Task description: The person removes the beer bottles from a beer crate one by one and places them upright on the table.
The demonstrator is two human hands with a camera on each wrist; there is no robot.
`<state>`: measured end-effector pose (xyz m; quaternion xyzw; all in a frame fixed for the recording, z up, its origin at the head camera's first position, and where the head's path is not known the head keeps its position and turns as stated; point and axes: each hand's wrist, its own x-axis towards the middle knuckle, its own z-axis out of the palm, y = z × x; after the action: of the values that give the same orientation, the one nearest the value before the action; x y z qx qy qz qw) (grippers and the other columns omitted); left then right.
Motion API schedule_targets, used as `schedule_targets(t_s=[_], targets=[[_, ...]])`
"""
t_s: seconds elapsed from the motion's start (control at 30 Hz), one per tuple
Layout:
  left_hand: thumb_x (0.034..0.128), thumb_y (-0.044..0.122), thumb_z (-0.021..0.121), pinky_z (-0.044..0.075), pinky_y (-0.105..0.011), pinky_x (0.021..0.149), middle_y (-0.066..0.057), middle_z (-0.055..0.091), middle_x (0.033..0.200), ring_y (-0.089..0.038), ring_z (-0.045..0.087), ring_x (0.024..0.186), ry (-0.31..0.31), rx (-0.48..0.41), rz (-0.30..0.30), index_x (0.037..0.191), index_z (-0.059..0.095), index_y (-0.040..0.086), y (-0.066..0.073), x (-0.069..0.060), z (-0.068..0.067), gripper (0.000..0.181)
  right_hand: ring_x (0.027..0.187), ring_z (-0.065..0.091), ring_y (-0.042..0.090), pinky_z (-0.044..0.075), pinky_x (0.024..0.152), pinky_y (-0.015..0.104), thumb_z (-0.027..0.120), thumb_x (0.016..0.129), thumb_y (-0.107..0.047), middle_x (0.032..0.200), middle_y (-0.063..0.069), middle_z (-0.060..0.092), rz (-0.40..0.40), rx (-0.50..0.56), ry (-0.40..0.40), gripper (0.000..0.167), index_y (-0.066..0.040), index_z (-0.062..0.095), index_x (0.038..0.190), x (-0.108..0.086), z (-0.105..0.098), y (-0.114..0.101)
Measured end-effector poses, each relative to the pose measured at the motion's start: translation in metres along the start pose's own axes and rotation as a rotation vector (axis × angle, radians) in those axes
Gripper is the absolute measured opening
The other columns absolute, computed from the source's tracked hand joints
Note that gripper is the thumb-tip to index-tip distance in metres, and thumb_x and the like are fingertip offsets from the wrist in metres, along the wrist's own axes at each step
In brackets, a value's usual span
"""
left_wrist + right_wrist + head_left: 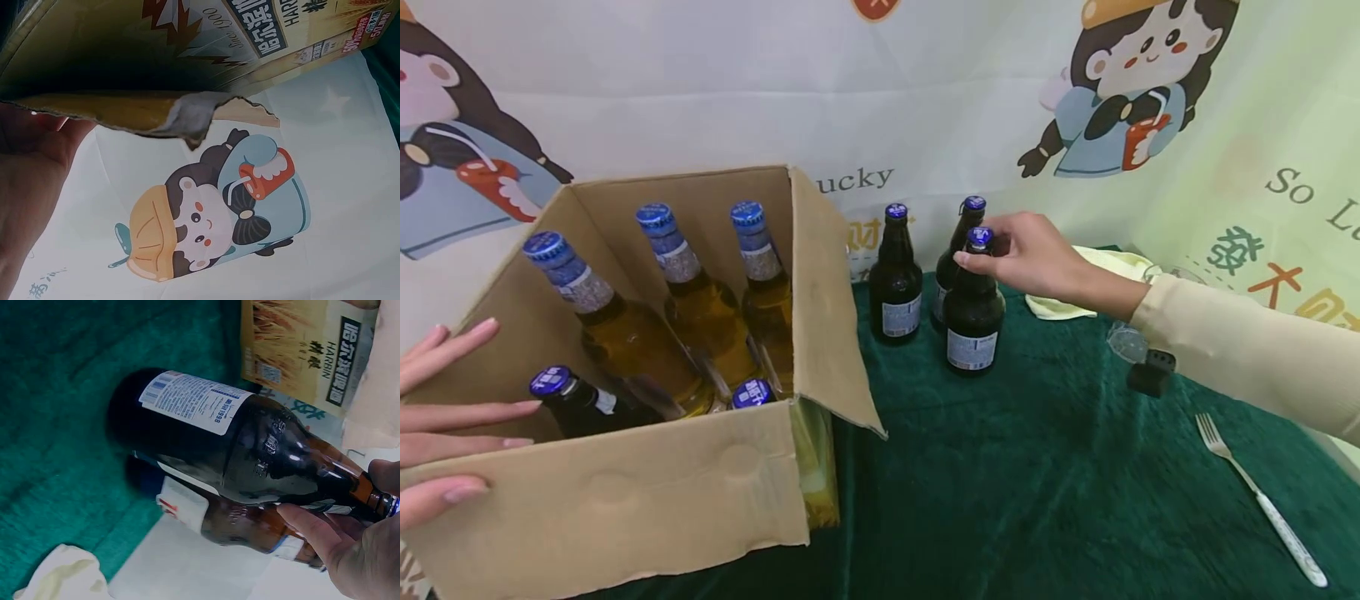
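Observation:
My right hand (1033,254) grips the neck of a dark beer bottle (973,312) with a purple cap. That bottle stands upright on the cloth or just above it; I cannot tell which. In the right wrist view, thumb and fingers flank the neck of this bottle (187,434). Two similar dark bottles stand close by, a left one (895,275) and a rear one (973,204), partly hidden. My left hand (452,425) rests at the left side of a cardboard box (625,508), fingers extended. Inside are taller blue-capped bottles (696,308) and smaller purple-capped ones (553,382).
A fork (1262,500) lies on the green tablecloth (1037,492) at the right. Behind my right forearm are a pale yellow cloth (1060,308) and a clear glass (1126,342). The box's right flap (831,308) sticks out toward the standing bottles. A printed curtain hangs behind.

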<state>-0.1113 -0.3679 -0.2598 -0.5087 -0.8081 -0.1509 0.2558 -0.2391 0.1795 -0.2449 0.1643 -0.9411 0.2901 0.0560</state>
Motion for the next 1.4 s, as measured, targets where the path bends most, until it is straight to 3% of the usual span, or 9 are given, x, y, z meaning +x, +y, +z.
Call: schedule_targets(t_s=[0.13, 0.27, 0.4, 0.7, 0.9, 1.07, 1.2, 1.3, 1.4], targets=[[0.0983, 0.058, 0.055, 0.001, -0.041, 0.132, 0.029, 0.056, 0.139, -0.031, 0.021, 0.157, 0.007, -0.016, -0.005, 0.127, 0.062, 0.043, 0.003, 0.003, 0.0, 0.033, 0.076, 0.059, 0.023, 0.04, 0.066, 0.034, 0.068, 0.097, -0.034, 0.076, 0.009, 0.065, 0.024, 0.006, -0.011, 0.03, -0.005, 0.07, 0.093, -0.004, 0.003, 0.009], [0.0984, 0.058, 0.055, 0.002, -0.04, 0.132, 0.03, 0.055, 0.139, -0.03, 0.021, 0.157, 0.011, -0.01, -0.013, 0.127, 0.061, 0.044, 0.005, 0.004, -0.001, 0.032, 0.092, 0.07, 0.029, 0.051, 0.078, 0.039, 0.066, 0.098, -0.036, 0.101, 0.017, 0.074, 0.06, 0.026, -0.008, 0.035, -0.003, 0.071, 0.109, -0.006, 0.005, 0.015], [0.098, 0.059, 0.055, 0.002, -0.04, 0.132, 0.033, 0.053, 0.14, -0.03, 0.02, 0.158, -0.006, 0.009, -0.038, 0.127, 0.059, 0.047, 0.008, 0.004, -0.002, 0.032, 0.103, 0.071, 0.034, 0.054, 0.085, 0.045, 0.065, 0.098, -0.037, 0.108, 0.019, 0.073, 0.088, 0.055, -0.002, 0.037, -0.002, 0.069, 0.108, -0.006, 0.006, 0.022], [0.0973, 0.064, 0.051, -0.005, -0.044, 0.13, 0.04, 0.044, 0.143, -0.033, 0.012, 0.159, -0.07, 0.074, -0.017, 0.13, 0.051, 0.055, -0.003, -0.004, 0.001, 0.034, 0.117, 0.067, 0.039, 0.055, 0.1, 0.055, 0.064, 0.1, -0.038, 0.118, 0.021, 0.07, 0.116, 0.13, -0.032, 0.039, -0.002, 0.066, 0.115, -0.006, 0.006, 0.028], [0.0992, 0.061, 0.051, -0.003, -0.043, 0.131, 0.036, 0.047, 0.144, -0.033, 0.014, 0.159, -0.028, 0.047, 0.023, 0.133, 0.052, 0.051, -0.001, 0.001, 0.001, 0.035, 0.126, 0.063, 0.039, 0.051, 0.105, 0.058, 0.065, 0.099, -0.039, 0.127, 0.021, 0.067, 0.141, 0.188, -0.06, 0.044, -0.002, 0.062, 0.123, -0.006, 0.009, 0.032], [0.0995, 0.057, 0.054, 0.003, -0.043, 0.132, 0.028, 0.056, 0.14, -0.033, 0.022, 0.157, 0.028, 0.002, 0.025, 0.124, 0.063, 0.041, 0.002, 0.003, 0.001, 0.03, 0.141, 0.047, 0.042, 0.042, 0.112, 0.065, 0.062, 0.1, -0.04, 0.153, 0.015, 0.049, 0.106, 0.247, -0.069, 0.06, -0.013, 0.044, 0.15, -0.01, 0.011, 0.028], [0.0999, 0.055, 0.055, 0.004, -0.045, 0.132, 0.026, 0.057, 0.139, -0.034, 0.025, 0.156, 0.031, 0.001, -0.002, 0.112, 0.073, 0.036, 0.005, 0.004, -0.001, 0.029, 0.151, 0.036, 0.035, 0.033, 0.12, 0.061, 0.055, 0.104, -0.035, 0.166, 0.006, 0.032, -0.001, 0.456, 0.055, 0.062, -0.024, 0.029, 0.16, -0.017, 0.006, 0.014], [0.0998, 0.055, 0.055, 0.003, -0.044, 0.132, 0.029, 0.055, 0.139, -0.035, 0.024, 0.156, 0.0, 0.021, -0.041, 0.102, 0.079, 0.03, 0.008, 0.004, -0.005, 0.036, 0.153, 0.033, 0.031, 0.024, 0.127, 0.053, 0.05, 0.106, -0.038, 0.167, 0.004, 0.028, -0.111, 0.803, 0.121, 0.061, -0.023, 0.026, 0.161, -0.02, -0.003, -0.006], [0.0987, 0.057, 0.055, 0.003, -0.044, 0.132, 0.033, 0.052, 0.139, -0.036, 0.023, 0.156, -0.04, 0.056, -0.063, 0.094, 0.081, 0.025, 0.009, 0.004, -0.008, 0.041, 0.152, 0.033, 0.032, 0.022, 0.129, 0.045, 0.052, 0.102, -0.05, 0.167, 0.006, 0.029, -0.242, 1.111, 0.091, 0.071, -0.02, 0.026, 0.161, -0.02, -0.012, -0.028]])
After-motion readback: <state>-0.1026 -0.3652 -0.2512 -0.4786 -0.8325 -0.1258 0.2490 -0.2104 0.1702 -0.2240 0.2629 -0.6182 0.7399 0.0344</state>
